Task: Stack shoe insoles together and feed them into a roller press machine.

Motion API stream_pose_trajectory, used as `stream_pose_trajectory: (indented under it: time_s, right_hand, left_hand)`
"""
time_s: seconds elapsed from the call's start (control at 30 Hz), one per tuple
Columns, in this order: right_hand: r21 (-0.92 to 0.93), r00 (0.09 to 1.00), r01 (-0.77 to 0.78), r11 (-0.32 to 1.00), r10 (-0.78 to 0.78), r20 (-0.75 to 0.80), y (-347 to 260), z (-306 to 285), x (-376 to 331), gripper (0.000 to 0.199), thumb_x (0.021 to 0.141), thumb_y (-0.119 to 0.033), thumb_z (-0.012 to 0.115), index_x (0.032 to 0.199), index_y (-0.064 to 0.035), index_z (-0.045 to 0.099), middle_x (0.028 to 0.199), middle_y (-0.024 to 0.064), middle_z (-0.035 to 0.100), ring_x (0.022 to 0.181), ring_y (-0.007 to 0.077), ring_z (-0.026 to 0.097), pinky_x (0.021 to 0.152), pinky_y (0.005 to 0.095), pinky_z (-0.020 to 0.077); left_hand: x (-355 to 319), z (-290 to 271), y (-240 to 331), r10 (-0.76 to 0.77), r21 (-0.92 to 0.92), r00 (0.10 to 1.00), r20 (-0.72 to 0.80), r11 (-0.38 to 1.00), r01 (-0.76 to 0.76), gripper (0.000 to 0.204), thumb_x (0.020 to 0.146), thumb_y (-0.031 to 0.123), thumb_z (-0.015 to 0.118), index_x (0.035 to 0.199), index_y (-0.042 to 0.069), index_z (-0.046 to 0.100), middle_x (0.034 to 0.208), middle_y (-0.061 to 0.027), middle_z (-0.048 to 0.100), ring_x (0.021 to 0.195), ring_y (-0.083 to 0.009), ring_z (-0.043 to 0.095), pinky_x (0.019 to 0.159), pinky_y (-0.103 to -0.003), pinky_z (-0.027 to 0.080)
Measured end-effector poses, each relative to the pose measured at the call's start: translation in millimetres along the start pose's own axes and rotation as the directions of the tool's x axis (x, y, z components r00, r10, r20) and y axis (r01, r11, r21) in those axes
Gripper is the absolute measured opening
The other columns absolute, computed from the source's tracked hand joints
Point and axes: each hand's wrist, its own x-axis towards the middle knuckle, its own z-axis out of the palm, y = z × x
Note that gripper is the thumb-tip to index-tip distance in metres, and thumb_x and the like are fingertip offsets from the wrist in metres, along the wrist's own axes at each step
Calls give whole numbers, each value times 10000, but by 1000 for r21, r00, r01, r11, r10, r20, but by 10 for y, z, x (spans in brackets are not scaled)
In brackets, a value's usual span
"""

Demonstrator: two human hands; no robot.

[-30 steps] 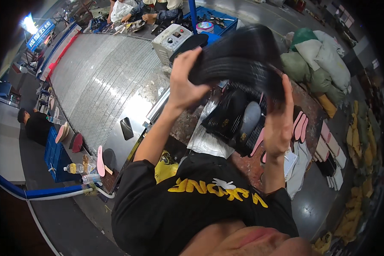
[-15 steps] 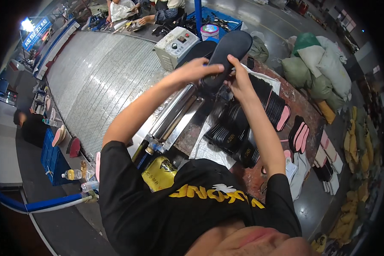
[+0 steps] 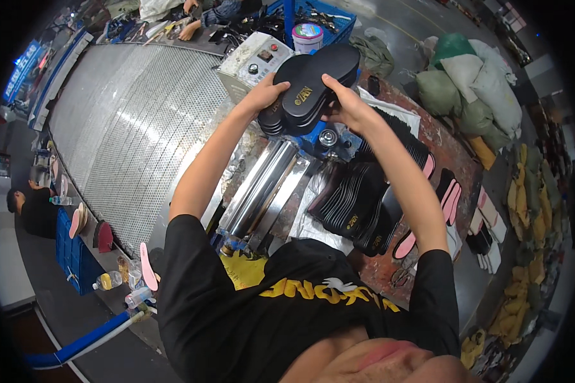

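Note:
Between my hands, above the rear end of a metal roller machine (image 3: 262,185), are two side-by-side stacks of black insoles (image 3: 322,73) with gold print near the heel. My left hand (image 3: 266,96) grips the left side of them, its thumb over the top edge and its other fingers hidden. From the right, my right hand (image 3: 350,107) closes on the right stack with the thumb on top and fingers beneath. Whether the stacks rest on something below cannot be seen. More black insoles (image 3: 345,204) lie in rows on the worktable under my right forearm.
A perforated conveyor bed (image 3: 134,115) spreads to the left. Behind the insoles stand a control box (image 3: 257,64) and a white tub (image 3: 308,38). Pink-faced insoles (image 3: 452,201) lie at the table's right side, with stuffed sacks (image 3: 473,83) beyond. Another person's hand (image 3: 189,30) shows at the far end.
The upper black insole was raised and tilted over the pile; it now lies lined up on the right stack, gold print showing. My left hand moved left, off its face, to the side.

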Motion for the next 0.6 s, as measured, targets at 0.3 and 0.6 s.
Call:
stream_pose_trajectory:
  time_s: [0.3, 0.6]
  right_hand:
    - [-443, 996, -41, 896, -1, -94, -38, -263, -349, 912, 847, -780, 413, 971, 96, 632, 716, 147, 677, 620, 199, 679, 549, 280, 561]
    - [-280, 568, 585, 761, -632, -527, 1474, -943, -2457, 328, 934, -239, 640, 1163, -6, 606, 860, 74, 695, 749, 99, 642, 682, 262, 517]
  left_hand:
    - [41, 3, 97, -1, 82, 1000, 1, 997, 1, 535, 952, 367, 566, 1268, -64, 547, 1161, -154, 646, 1037, -188, 611, 914, -302, 457]
    - [-1680, 217, 625, 511, 417, 844, -166, 812, -409, 324, 984, 152, 545, 1232, -57, 562, 1201, -182, 610, 1120, -231, 577, 973, -322, 441]
